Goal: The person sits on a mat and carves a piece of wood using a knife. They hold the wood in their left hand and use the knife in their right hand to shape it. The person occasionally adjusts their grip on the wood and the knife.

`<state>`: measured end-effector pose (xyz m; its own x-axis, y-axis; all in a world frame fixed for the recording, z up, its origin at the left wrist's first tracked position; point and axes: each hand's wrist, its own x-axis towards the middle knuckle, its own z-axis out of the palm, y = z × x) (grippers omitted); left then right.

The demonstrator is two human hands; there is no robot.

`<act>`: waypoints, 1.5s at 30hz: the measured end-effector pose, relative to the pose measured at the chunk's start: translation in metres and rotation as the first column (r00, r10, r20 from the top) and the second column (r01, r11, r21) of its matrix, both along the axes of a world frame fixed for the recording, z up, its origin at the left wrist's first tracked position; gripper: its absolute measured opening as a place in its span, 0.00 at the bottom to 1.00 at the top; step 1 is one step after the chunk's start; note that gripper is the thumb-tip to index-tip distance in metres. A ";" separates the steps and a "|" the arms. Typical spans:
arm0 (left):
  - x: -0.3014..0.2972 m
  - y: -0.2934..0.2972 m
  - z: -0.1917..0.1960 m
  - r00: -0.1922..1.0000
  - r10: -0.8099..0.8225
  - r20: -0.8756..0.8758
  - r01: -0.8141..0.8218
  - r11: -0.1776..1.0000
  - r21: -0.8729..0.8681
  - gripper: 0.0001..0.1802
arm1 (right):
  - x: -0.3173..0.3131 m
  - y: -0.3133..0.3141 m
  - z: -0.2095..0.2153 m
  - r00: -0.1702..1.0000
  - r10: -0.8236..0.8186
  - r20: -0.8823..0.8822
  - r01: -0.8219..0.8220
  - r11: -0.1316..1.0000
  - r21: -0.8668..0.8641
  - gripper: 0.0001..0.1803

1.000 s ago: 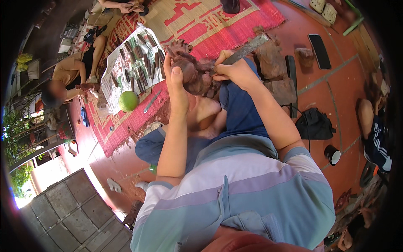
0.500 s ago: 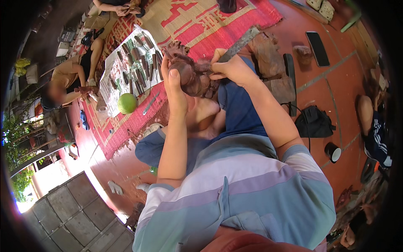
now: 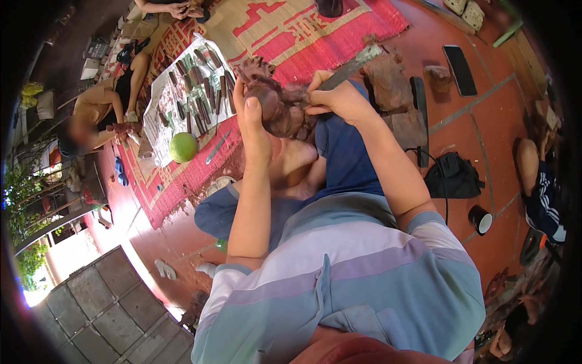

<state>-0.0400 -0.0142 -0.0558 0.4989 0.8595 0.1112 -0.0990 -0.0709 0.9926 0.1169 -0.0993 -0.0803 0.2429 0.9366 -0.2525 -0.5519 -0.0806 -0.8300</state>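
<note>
A brown carved wooden figure (image 3: 280, 115) with a spiky, detailed top is held up in front of my lap. My left hand (image 3: 254, 128) is wrapped round its left side, thumb up along the near face. My right hand (image 3: 341, 102) grips a long flat grey metal file (image 3: 351, 68), which slants up and away to the right. The file's near end is at the figure's right side, where my fingers and the carving hide the contact. My bare feet and blue-trousered legs are just below the figure.
A white sheet (image 3: 159, 97) with several dark-handled carving tools lies to the left, beside a green round fruit (image 3: 183, 147) and a loose blade (image 3: 218, 147). Wood blocks (image 3: 388, 82), a phone (image 3: 459, 71), a black bag (image 3: 453, 176) and a cup (image 3: 481, 219) are at right. Other people sit around.
The file and my right hand have shifted slightly, and the file's far end sits a little lower and further right. My left hand still holds the figure in nearly the same place.
</note>
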 end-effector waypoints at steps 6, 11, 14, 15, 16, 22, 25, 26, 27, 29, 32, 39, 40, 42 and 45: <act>0.002 -0.002 0.002 0.999 -0.009 0.030 0.010 1.000 -0.024 0.46 | -0.006 -0.004 0.001 0.995 -0.047 0.092 0.041 0.997 0.066 0.07; 0.001 0.000 0.003 1.000 -0.004 0.016 0.005 1.000 -0.027 0.46 | -0.007 -0.003 -0.004 0.999 -0.047 -0.010 0.048 0.992 0.117 0.07; 0.002 -0.003 0.005 1.000 -0.012 0.028 0.014 0.998 -0.056 0.46 | -0.009 -0.003 -0.008 0.998 -0.061 -0.033 0.063 0.997 0.055 0.07; 0.001 -0.001 0.001 1.000 -0.007 0.017 0.008 1.000 -0.030 0.46 | -0.008 -0.003 -0.008 0.996 -0.075 -0.055 0.076 0.997 0.021 0.07; 0.000 0.002 -0.001 1.000 -0.001 0.005 0.001 1.000 -0.003 0.46 | -0.005 -0.005 -0.008 0.993 -0.089 -0.075 0.088 0.996 -0.012 0.07; 0.004 -0.003 0.008 0.997 0.029 0.068 -0.023 0.996 -0.086 0.46 | -0.007 -0.003 -0.008 0.999 -0.013 -0.034 0.013 1.000 0.011 0.08; 0.000 0.001 0.001 1.000 -0.001 0.000 0.001 1.000 -0.007 0.44 | 0.002 -0.006 -0.010 0.987 -0.041 -0.157 0.042 0.999 0.006 0.08; 0.001 0.003 0.000 1.000 -0.007 0.003 0.007 1.000 -0.003 0.44 | 0.005 -0.006 -0.011 0.979 -0.056 -0.195 0.060 0.998 0.013 0.08; 0.001 0.003 0.000 1.000 -0.009 0.007 0.009 1.000 -0.001 0.43 | 0.002 -0.007 -0.008 0.993 -0.049 -0.107 0.051 0.999 0.009 0.08; 0.003 0.000 0.000 0.999 -0.013 0.034 0.014 0.999 -0.033 0.43 | -0.006 -0.009 -0.002 0.997 -0.035 0.069 0.035 0.999 -0.002 0.08; 0.006 -0.010 0.009 0.998 -0.001 0.061 0.006 0.996 -0.085 0.43 | -0.003 -0.011 -0.009 0.979 -0.108 -0.171 0.106 0.994 -0.019 0.08; -0.002 0.002 -0.018 0.998 0.059 0.027 -0.057 0.997 -0.053 0.46 | -0.007 -0.005 -0.018 0.988 0.042 -0.146 -0.029 0.996 0.089 0.08; 0.000 0.007 -0.025 1.000 0.008 0.022 -0.007 0.999 -0.051 0.45 | -0.002 -0.005 -0.017 0.990 -0.049 -0.134 0.053 0.998 0.022 0.10; 0.001 0.006 -0.026 0.998 0.026 0.052 -0.028 0.999 0.036 0.42 | -0.003 -0.006 -0.007 0.980 -0.085 -0.181 0.079 0.996 -0.039 0.11; -0.001 -0.007 0.006 1.000 0.008 -0.017 -0.007 0.998 0.070 0.38 | -0.007 -0.008 -0.019 0.993 -0.076 -0.096 0.080 0.996 0.039 0.07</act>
<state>-0.0405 -0.0216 -0.0496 0.4945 0.8538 0.1625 -0.0811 -0.1409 0.9867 0.1101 -0.1075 -0.0990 0.2922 0.9263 -0.2379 -0.6311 -0.0001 -0.7757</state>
